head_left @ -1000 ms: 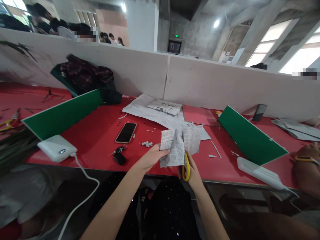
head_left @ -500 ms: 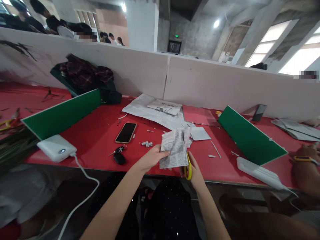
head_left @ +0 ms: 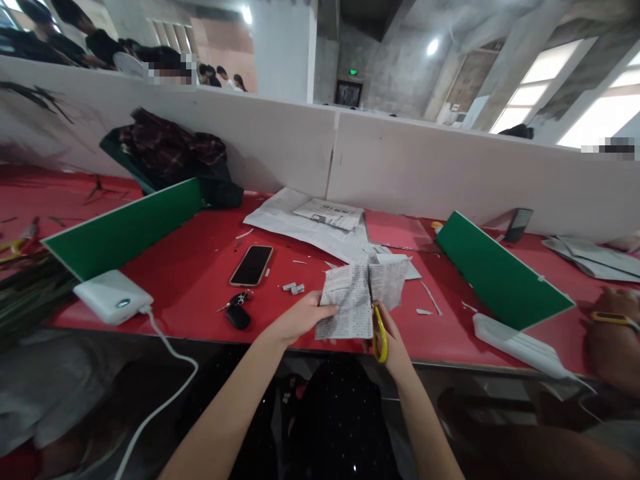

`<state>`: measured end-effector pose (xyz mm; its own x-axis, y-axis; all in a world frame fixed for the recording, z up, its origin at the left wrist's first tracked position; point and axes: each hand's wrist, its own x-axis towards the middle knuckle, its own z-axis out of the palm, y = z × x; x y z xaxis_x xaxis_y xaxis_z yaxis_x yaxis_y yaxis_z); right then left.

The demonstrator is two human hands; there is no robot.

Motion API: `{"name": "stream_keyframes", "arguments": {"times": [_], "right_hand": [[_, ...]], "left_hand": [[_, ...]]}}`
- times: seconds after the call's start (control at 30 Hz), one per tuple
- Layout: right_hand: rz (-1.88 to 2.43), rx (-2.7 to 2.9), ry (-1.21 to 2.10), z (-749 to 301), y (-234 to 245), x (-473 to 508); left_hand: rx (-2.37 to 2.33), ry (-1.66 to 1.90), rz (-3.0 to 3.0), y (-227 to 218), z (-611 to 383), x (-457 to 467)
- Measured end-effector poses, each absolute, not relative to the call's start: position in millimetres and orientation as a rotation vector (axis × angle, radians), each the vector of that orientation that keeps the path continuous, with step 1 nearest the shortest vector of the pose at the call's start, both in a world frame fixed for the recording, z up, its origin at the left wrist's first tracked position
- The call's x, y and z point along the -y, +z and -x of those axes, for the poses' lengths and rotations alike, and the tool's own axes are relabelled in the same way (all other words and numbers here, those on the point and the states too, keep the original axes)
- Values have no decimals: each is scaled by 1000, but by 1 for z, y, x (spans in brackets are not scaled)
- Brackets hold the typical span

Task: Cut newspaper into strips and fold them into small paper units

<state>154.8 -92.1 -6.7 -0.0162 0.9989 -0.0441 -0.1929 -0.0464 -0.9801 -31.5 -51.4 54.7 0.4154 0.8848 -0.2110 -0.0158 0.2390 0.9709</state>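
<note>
A piece of newspaper (head_left: 345, 300) is pinched in my left hand (head_left: 305, 319) at its left side, thumb on top. My right hand (head_left: 393, 340) is closed around yellow-handled scissors (head_left: 381, 337), held at the paper's right side. A slit runs down the sheet, and the part right of it leans away over the table. The scissor blades are mostly hidden by the paper. Behind it lies a larger spread newspaper (head_left: 295, 217), with a folded newspaper (head_left: 333, 213) on top and a small white paper piece (head_left: 414, 272) nearby.
On the red table (head_left: 200, 293) lie a phone (head_left: 252, 265), keys with a black fob (head_left: 239, 315) and paper scraps (head_left: 294, 288). Green dividers (head_left: 500, 273) stand on both sides, beside white power banks (head_left: 113, 297). A neighbour's wristbanded arm (head_left: 607, 333) rests at right.
The slit in the newspaper has opened wide, and the section on its right has swung outward to the right. The scissors have shifted slightly right; my left hand is nearly still.
</note>
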Motion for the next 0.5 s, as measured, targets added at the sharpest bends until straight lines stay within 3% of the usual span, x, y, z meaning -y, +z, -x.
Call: {"name": "stream_keyframes", "arguments": {"times": [0.5], "right_hand": [[1085,981,1403,-149,-4,94]], "left_hand": [[-928,758,-1136,57,31,53]]}}
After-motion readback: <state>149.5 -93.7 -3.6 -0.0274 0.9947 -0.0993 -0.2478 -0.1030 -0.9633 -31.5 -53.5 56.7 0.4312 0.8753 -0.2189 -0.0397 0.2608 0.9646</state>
